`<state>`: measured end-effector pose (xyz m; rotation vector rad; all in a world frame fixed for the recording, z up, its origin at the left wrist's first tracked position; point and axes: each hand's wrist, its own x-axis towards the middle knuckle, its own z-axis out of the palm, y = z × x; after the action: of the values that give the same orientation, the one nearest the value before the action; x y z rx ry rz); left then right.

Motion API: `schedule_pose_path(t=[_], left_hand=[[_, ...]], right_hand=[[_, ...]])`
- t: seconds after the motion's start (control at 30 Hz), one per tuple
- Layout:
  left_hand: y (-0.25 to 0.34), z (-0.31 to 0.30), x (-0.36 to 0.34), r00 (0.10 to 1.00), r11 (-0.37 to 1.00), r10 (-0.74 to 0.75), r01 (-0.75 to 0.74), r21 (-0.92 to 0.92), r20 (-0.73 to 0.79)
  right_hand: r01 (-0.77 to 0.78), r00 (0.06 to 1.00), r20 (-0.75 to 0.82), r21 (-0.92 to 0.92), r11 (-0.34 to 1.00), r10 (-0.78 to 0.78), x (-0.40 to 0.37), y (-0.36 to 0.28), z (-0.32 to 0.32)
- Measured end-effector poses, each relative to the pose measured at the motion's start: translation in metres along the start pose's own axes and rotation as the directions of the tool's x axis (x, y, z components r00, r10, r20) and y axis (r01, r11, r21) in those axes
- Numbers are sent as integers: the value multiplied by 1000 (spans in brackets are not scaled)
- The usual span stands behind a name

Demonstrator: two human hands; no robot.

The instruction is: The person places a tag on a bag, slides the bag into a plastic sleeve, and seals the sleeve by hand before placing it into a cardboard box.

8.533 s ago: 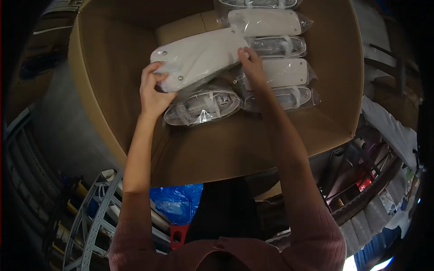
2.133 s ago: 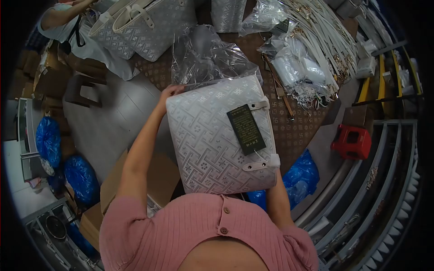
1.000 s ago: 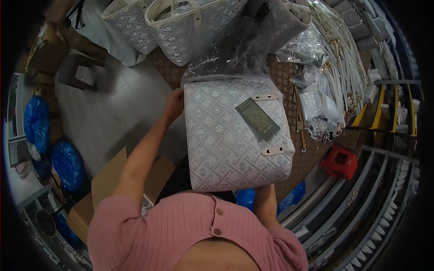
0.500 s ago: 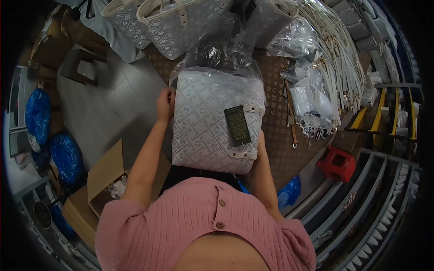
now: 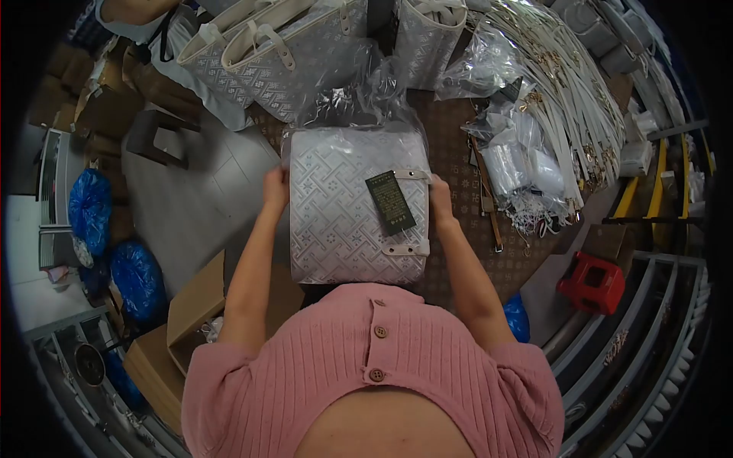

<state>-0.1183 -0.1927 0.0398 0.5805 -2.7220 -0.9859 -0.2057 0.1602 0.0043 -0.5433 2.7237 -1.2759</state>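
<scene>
A silvery patterned bag (image 5: 336,206) lies in front of my body, its far end inside a clear plastic bag (image 5: 351,95). A dark printed tag (image 5: 391,202) rests on it near two pale straps with studs. At the left edge, by the rim of the plastic, my left hand (image 5: 277,189) has its fingers closed on something I cannot make out. My right hand (image 5: 440,200) is against the right edge beside the upper strap, its fingers partly hidden behind the bag.
Similar bags (image 5: 294,57) stand at the back. Pale straps (image 5: 573,91), plastic packets (image 5: 508,160) and a brown strap (image 5: 489,202) lie on the right of the patterned table (image 5: 458,259). A red stool (image 5: 592,282), an open carton (image 5: 195,298) and another person's arm (image 5: 137,11) are around.
My right hand has moved up along the bag's right edge. The bag now sits straighter, and its tag lies more tilted. Another person's arm has come into view at the upper left.
</scene>
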Motion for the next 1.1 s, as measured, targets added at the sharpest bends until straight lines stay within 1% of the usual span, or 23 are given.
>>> schedule_pose_path(t=[0.07,0.1,0.17,0.2,0.27,0.3,0.33,0.4,0.43,0.5,0.53,0.57,0.63,0.67,0.73,0.77,0.83,0.87,0.93,0.97,1.03,1.07,1.1], left_hand=[[-7,-9,-25,992,993,118,-118,19,-46],[-5,-10,-36,992,993,121,-120,25,-49],[-2,-10,-63,917,943,313,-331,-37,-246],[-6,-7,-75,927,948,303,-317,-33,-220],[-23,11,-87,996,970,90,-81,-231,26],[-37,24,-86,997,940,-4,30,-340,78],[-38,22,-82,996,940,-3,34,-340,93],[-31,16,-71,939,737,-262,343,-582,222],[-32,12,-73,939,737,-259,344,-582,227],[-34,-1,-82,975,745,-199,215,-632,98],[-22,-15,-87,987,640,-140,151,-753,79],[-44,-6,-94,986,641,-139,163,-750,96],[-103,24,-104,997,879,-36,64,-473,67],[-100,24,-106,998,878,-25,53,-475,65],[-91,21,-115,993,926,-97,113,-360,61],[-76,13,-120,994,928,-91,108,-357,64],[-42,-10,-135,973,771,-202,229,-594,112],[-48,-11,-144,971,772,-207,237,-590,119],[-60,-10,-163,982,930,-65,123,-347,175],[-47,-14,-171,983,929,-69,126,-349,172],[-19,-17,-177,998,963,59,-61,-262,-16],[-23,-20,-183,998,963,62,-63,-261,-13],[-29,-24,-188,1000,971,-18,23,-236,24]], right_hand=[[52,998,-28,19,998,-52,-36,-19,-10],[55,998,-30,25,998,-54,-48,-18,-11],[185,964,-176,-83,979,-198,-78,-9,-13],[163,971,-163,-71,984,-173,-89,-4,-11],[62,991,-115,-92,994,-73,-94,0,-10],[28,997,-74,-117,993,-37,-94,-1,-11],[13,997,-74,-118,993,-22,-94,-9,-14],[57,996,76,0,998,-57,-90,-32,-22],[53,996,73,-2,999,-53,-91,-45,-30],[148,981,-125,-15,989,-149,-97,-69,-42],[135,981,-139,-16,991,-136,-99,-64,-40],[111,984,-143,-2,994,-110,-107,-52,-37],[124,986,-109,-46,991,-129,-117,-27,-15],[126,984,-119,-49,991,-131,-117,-30,-16],[2,1000,18,-9,1000,-2,-121,-40,-21],[-2,1000,12,-6,1000,2,-126,-47,-26],[83,996,-42,54,995,-80,-139,-55,-39],[75,997,-37,56,996,-73,-150,-45,-35],[-20,998,-59,-33,999,19,-170,-18,-25],[-17,998,-55,-35,999,15,-176,-28,-28],[76,994,-77,-62,995,-80,-184,-50,-33],[3,996,-93,-27,1000,-6,-194,-49,-30],[0,995,-96,-29,1000,-2,-202,-43,-27]])
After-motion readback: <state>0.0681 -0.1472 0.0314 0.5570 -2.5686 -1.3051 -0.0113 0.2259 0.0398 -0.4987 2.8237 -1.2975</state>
